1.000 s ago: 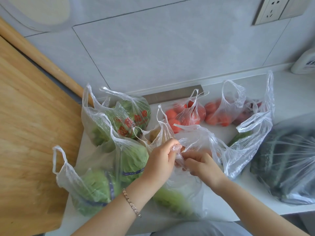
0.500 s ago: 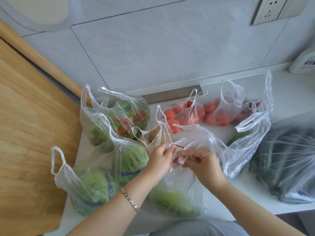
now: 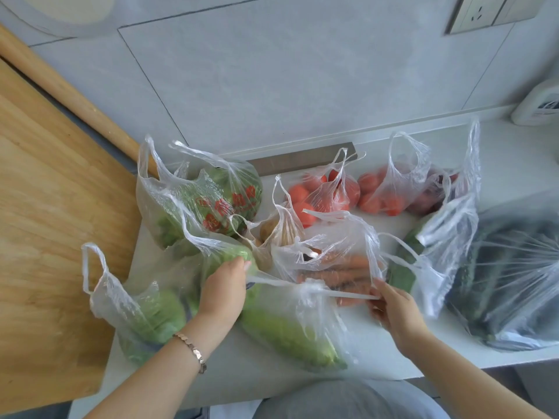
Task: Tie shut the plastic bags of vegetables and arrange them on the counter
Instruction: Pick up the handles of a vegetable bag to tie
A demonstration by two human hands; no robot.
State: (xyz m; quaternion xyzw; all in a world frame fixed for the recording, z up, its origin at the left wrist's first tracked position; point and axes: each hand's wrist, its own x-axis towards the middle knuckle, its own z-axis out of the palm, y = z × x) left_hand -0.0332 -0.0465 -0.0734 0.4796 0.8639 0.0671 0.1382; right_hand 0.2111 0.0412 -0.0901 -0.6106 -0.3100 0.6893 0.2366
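Plastic stretched taut between our two hands: the twisted handles of the clear bag of long green vegetables (image 3: 290, 334) were drawn out to either side of a small knot (image 3: 311, 288) at its mouth. Our left hand (image 3: 223, 285), a bracelet (image 3: 190, 352) at its wrist, had its fingers curled round the left handle strip. Our right hand (image 3: 393, 309) pinched the end of the right strip between thumb and fingers. That bag lay on its side on the white counter (image 3: 378, 355), near the front edge and just before us. Right behind it, touching it, sat an open bag of carrots (image 3: 335, 264). Farther back were a small bag of potatoes (image 3: 279, 228), a bag of tomatoes (image 3: 320, 195) and a second tomato bag (image 3: 384, 195) close to the wall. To the left, a red-printed bag of greens (image 3: 205, 201) stood upright. A loose-handled bag of leafy greens (image 3: 145, 316) lay at the counter's left end, beside the wooden board (image 3: 45, 237). To the right, a large bag of dark green vegetables (image 3: 508, 285) rested near the counter's edge, with a crumpled open bag (image 3: 444, 237) between it and the carrots.
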